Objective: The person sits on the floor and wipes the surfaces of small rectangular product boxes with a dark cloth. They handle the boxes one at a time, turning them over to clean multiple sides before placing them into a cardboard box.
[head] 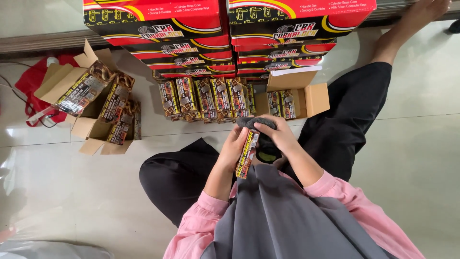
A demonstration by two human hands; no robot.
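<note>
I sit on the floor holding a narrow printed packet [247, 154] upright in front of me. My left hand [235, 147] grips its left side. My right hand [277, 133] holds a dark grey cloth [255, 122] against the packet's top end. A row of several similar packets [206, 100] stands on the floor just beyond my hands. An open cardboard box [314, 98] with two packets [281, 104] inside sits to the right of that row.
Stacks of red and black cartons [191, 33] rise at the top. Open cardboard boxes [88, 129] with packets [116, 103] spilling out lie at the left, by a red bag [31, 84]. My legs in black trousers [354, 110] spread over the shiny floor.
</note>
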